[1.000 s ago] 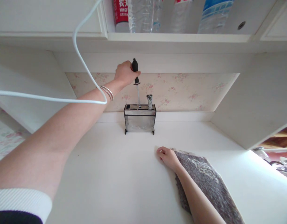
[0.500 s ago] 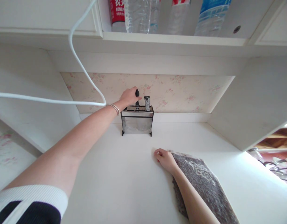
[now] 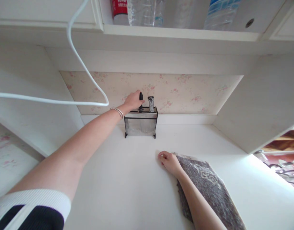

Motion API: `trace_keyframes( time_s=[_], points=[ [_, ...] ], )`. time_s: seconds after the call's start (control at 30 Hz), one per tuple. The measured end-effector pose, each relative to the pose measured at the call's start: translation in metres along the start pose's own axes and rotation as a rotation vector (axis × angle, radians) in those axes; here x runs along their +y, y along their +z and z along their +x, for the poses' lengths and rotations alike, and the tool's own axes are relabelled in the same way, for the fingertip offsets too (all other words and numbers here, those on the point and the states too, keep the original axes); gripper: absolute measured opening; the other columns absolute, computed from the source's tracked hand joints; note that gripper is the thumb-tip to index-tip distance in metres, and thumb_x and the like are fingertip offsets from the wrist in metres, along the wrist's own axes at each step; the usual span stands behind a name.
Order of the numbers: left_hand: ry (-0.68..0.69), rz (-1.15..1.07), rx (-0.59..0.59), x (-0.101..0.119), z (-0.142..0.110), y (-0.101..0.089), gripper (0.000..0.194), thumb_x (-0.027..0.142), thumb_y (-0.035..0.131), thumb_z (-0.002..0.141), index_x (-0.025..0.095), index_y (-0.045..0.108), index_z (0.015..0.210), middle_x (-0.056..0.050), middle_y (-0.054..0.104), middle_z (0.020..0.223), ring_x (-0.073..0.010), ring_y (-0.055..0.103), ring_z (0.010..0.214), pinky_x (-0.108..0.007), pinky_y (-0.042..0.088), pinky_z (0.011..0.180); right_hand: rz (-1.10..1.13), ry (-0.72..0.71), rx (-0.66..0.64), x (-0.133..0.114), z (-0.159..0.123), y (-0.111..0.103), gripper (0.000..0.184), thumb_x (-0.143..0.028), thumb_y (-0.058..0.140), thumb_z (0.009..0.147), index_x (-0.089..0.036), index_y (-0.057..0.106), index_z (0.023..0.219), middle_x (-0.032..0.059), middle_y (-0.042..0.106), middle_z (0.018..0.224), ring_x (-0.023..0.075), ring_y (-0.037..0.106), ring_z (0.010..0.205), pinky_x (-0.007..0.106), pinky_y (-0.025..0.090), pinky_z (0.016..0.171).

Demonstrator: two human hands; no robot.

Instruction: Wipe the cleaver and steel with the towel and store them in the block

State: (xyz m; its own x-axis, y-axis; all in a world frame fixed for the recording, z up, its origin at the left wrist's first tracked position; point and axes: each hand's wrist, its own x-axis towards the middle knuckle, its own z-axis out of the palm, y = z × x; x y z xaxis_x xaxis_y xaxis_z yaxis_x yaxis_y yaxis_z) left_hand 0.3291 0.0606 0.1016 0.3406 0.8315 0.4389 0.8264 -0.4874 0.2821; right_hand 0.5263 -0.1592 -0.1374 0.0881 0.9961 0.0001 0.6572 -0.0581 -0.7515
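Note:
My left hand [image 3: 134, 100] is closed around the black handle of a knife [image 3: 140, 96], which stands upright in a slot of the knife holder [image 3: 140, 126]. The blade is hidden inside. This holder has a black frame and clear, cloudy sides, and it stands on the white countertop near the back wall. Beside the held knife, a second handle, worn black and white [image 3: 151, 103], sticks up from the holder. My right hand [image 3: 169, 162] rests on the countertop with its fingers curled and nothing in them. A grey-brown textured cloth [image 3: 206, 185] lies beneath and beside my right forearm.
A white cable [image 3: 89, 75] hangs in front on the left. Overhead, a cabinet shelf [image 3: 180, 32] holds clear plastic bottles [image 3: 142, 12] and a red-labelled container [image 3: 120, 11]. White side panels [image 3: 254, 102] flank the counter, with floral wallpaper [image 3: 180, 92] behind.
The knife handle sits slightly lower against the top of the holder, with my left hand still around it. My right hand stays in place. The view has shifted a little.

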Motion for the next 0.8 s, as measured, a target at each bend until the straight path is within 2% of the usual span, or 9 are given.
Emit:
trace_keyframes(
  time_s=[0.23,0.37,0.47,0.63,0.73,0.8],
  points=[
    [-0.005,-0.096,0.009,-0.004,-0.007,0.004,0.047,0.039,0.069,0.075,0.017,0.055,0.115,-0.014,0.068,0.103,-0.0293,0.063,0.098,-0.038,0.046,0.083,-0.016,0.008,0.007,0.0,-0.001,0.0,0.023,-0.034,0.048,0.083,-0.023,0.069,0.083,-0.0013,0.065,0.06,0.0154,0.058,0.058,0.023,0.038,0.059],
    [0.022,-0.176,0.094,-0.005,-0.027,0.003,0.055,0.038,0.072,0.073,0.017,0.051,0.119,-0.015,0.06,0.121,-0.0286,0.056,0.112,-0.039,0.041,0.095,-0.032,0.005,-0.004,-0.001,-0.003,0.0,0.022,-0.032,0.049,0.083,-0.024,0.068,0.084,-0.0018,0.066,0.06,0.0152,0.058,0.059,0.023,0.037,0.059],
    [-0.003,-0.257,0.176,-0.013,-0.047,0.001,0.046,0.04,0.065,0.079,0.018,0.052,0.118,-0.012,0.056,0.125,-0.0254,0.054,0.114,-0.037,0.039,0.1,-0.047,0.005,-0.017,-0.004,-0.006,0.0,0.02,-0.03,0.05,0.081,-0.024,0.069,0.085,-0.0017,0.067,0.062,0.0149,0.058,0.059,0.023,0.037,0.059],
    [-0.201,-0.429,0.3,-0.048,-0.088,0.006,0.027,0.033,0.051,0.088,0.02,0.055,0.111,-0.011,0.054,0.124,-0.0201,0.059,0.104,-0.034,0.043,0.098,-0.017,-0.005,-0.032,-0.015,-0.007,0.002,0.02,-0.031,0.05,0.082,-0.023,0.068,0.082,-0.0015,0.065,0.06,0.0148,0.057,0.056,0.023,0.037,0.057],
    [-0.355,-0.557,0.329,-0.071,-0.115,0.02,0.027,0.031,0.044,0.09,0.02,0.054,0.112,-0.011,0.057,0.123,-0.0212,0.057,0.11,-0.035,0.045,0.097,0.033,-0.044,-0.032,-0.028,0.0,0.001,0.018,-0.033,0.053,0.081,-0.023,0.068,0.079,-0.0011,0.063,0.058,0.0151,0.056,0.056,0.025,0.038,0.058],
    [-0.418,-0.655,0.296,-0.081,-0.128,0.03,0.03,0.033,0.043,0.09,0.021,0.055,0.115,-0.011,0.059,0.125,-0.0217,0.057,0.114,-0.036,0.046,0.095,0.083,-0.052,0.011,-0.041,0.013,-0.005,0.018,-0.035,0.054,0.08,-0.023,0.068,0.084,0.0001,0.065,0.063,0.0162,0.058,0.061,0.026,0.041,0.061]
  ],
)
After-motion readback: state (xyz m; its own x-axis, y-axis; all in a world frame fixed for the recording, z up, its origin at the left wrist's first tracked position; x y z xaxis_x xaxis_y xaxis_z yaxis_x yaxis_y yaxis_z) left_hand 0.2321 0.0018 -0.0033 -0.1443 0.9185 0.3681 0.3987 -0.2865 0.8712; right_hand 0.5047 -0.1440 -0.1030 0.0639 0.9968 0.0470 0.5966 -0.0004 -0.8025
